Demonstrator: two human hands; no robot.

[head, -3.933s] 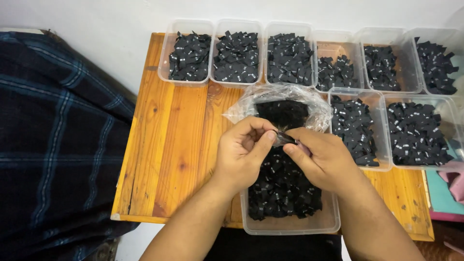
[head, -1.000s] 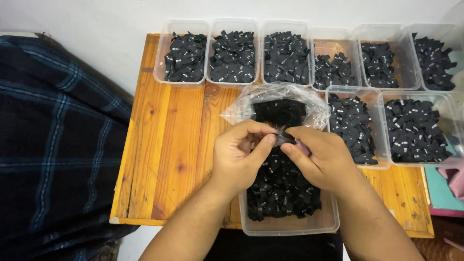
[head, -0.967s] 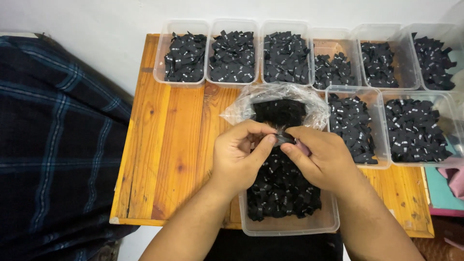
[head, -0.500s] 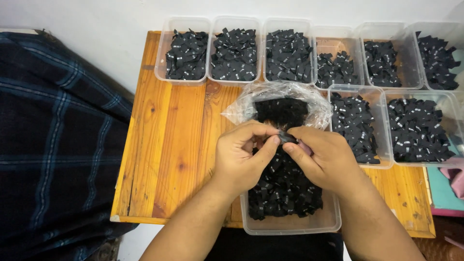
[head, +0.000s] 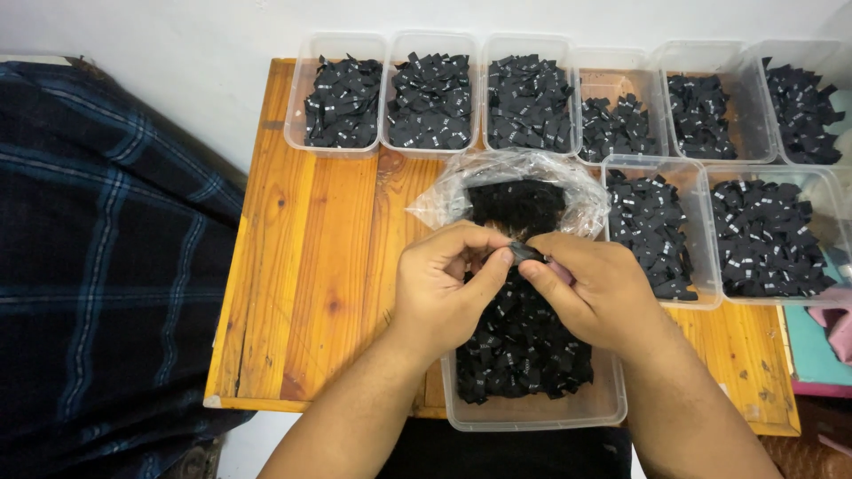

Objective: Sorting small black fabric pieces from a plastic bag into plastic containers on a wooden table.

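My left hand [head: 448, 288] and my right hand [head: 595, 288] meet over a clear plastic tub [head: 532, 412] full of small black fabric labels [head: 524, 341]. Both pinch one small black label [head: 527, 254] between thumb and fingertips, just above the pile. Right behind my hands lies an open clear plastic bag [head: 510, 177] with more black labels inside.
A wooden table [head: 311, 266] holds several clear tubs of black labels: a back row [head: 342, 98] and two at the right [head: 768, 235]. A dark plaid cloth [head: 98, 266] lies to the left. Pink and teal items [head: 834, 328] sit at the right edge.
My hands stay in the same place over the tub; the fingers have shifted slightly on the small label. Nothing else has moved.
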